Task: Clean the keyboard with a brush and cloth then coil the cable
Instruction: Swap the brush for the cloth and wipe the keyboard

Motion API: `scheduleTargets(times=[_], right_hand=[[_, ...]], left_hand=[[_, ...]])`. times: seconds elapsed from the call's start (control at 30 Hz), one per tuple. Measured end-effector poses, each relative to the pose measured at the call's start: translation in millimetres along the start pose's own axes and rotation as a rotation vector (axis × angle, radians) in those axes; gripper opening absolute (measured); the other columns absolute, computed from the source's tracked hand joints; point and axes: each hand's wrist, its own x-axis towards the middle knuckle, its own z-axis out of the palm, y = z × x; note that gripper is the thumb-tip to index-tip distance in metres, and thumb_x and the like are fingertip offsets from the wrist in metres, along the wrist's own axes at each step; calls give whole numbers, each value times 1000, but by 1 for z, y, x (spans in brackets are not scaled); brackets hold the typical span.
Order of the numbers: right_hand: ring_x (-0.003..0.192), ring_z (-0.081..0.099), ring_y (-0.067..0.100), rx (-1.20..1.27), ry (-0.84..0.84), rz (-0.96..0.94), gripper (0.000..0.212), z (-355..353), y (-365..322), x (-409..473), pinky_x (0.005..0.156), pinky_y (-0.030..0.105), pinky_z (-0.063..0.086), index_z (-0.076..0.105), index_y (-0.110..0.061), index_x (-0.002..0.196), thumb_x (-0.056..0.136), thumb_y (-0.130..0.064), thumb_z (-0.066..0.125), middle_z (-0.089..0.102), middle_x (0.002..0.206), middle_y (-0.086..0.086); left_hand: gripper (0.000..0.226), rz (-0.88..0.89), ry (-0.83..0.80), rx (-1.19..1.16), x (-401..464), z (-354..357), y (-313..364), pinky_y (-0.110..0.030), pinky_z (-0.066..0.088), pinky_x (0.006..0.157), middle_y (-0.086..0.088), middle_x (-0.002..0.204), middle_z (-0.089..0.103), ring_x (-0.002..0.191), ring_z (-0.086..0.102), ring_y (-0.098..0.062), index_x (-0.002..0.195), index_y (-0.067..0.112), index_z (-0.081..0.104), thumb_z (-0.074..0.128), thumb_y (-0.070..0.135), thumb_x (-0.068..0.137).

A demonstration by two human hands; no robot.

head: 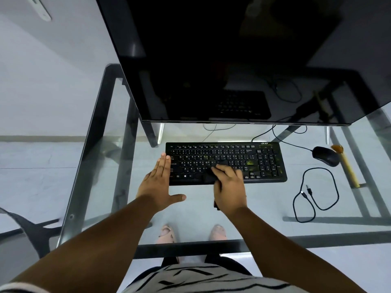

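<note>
A black keyboard (226,162) lies on the glass desk (264,210) under the monitor. My left hand (157,181) lies flat with straight fingers against the keyboard's left end, thumb spread along its front edge. My right hand (229,187) presses a black cloth (209,175) onto the lower middle keys, fingers curled over it. A corner of the cloth shows below the wrist. A brush (347,166) with a wooden handle and orange bristles lies at the far right. A loose black cable (317,195) with two plugs lies in a rough loop right of the keyboard.
A large dark monitor (232,60) overhangs the back of the desk. A black mouse (325,155) sits right of the keyboard, its cord running back behind the monitor. A chair base (27,227) stands at the lower left. My feet show through the glass.
</note>
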Motion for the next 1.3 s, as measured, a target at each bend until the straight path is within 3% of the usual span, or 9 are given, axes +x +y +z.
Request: scheduleTargets(times=[0.2, 0.4, 0.47, 0.6, 0.73, 0.83, 1.07, 1.2, 1.3], right_hand=[[104, 48, 21, 33, -245, -291, 43, 2, -11, 2, 92, 27, 47, 70, -17, 120, 81, -9, 52, 62, 124, -5], [103, 48, 25, 7, -18, 15, 41, 2, 1, 18, 90, 30, 49, 69, -13, 120, 83, -3, 58, 63, 123, 1], [103, 48, 26, 9, -43, -35, 41, 7, -14, 22, 91, 26, 45, 68, -13, 122, 84, -2, 58, 62, 125, 0], [105, 47, 21, 39, -255, -271, 43, 4, -17, 20, 94, 22, 40, 69, -17, 121, 82, -5, 58, 62, 125, -5], [103, 51, 25, 33, -140, -114, 39, -12, 11, 29, 92, 34, 49, 71, -16, 118, 81, -8, 61, 64, 121, -1], [109, 49, 28, -9, -68, 41, 38, -11, 8, 46, 96, 36, 47, 66, -13, 125, 88, -11, 59, 61, 127, 2], [109, 47, 21, 16, -310, -275, 41, -2, -16, 47, 97, 27, 43, 66, -17, 126, 85, -12, 59, 60, 130, -5], [110, 50, 24, 11, -161, -101, 38, -11, 8, 53, 99, 36, 46, 67, -14, 124, 87, -11, 59, 62, 126, -1], [114, 47, 27, -7, -99, -1, 37, -6, 0, 65, 102, 32, 42, 65, -11, 127, 90, -11, 56, 60, 130, 2]], left_hand=[[135, -38, -17, -2, 0, -3, 0, -36, 14, 121, 2, 150, -41, 150, -12, -16, 140, 18, -38, 55, 84, 68], [132, -34, -30, 34, 0, -5, 1, -34, 11, 120, 2, 154, -36, 149, -14, -16, 140, 18, -39, 52, 84, 70], [132, -40, -33, 35, -1, -6, 1, -34, 10, 120, 2, 156, -33, 149, -14, -15, 142, 18, -37, 51, 84, 70], [133, -52, -20, 14, -2, -6, 3, -35, 13, 119, 4, 155, -34, 150, -12, -15, 147, 17, -32, 54, 83, 69], [130, -9, 15, 44, -3, -11, 1, -37, 13, 119, 4, 154, -38, 149, -16, -13, 151, 17, -24, 55, 82, 71], [125, 2, 30, 46, 3, -16, -1, -36, 9, 120, 4, 157, -33, 149, -16, -13, 152, 16, -20, 52, 81, 74], [119, -36, 33, 62, 14, -17, -3, -36, 8, 120, -1, 160, -27, 149, -16, -16, 152, 14, -20, 53, 74, 78], [119, -26, 3, 90, 16, -17, -6, -36, 7, 121, -1, 157, -32, 148, -19, -17, 151, 14, -22, 51, 75, 80], [120, -32, -9, 103, 16, -17, -5, -37, 7, 121, -2, 157, -33, 148, -20, -17, 151, 13, -23, 50, 75, 80]])
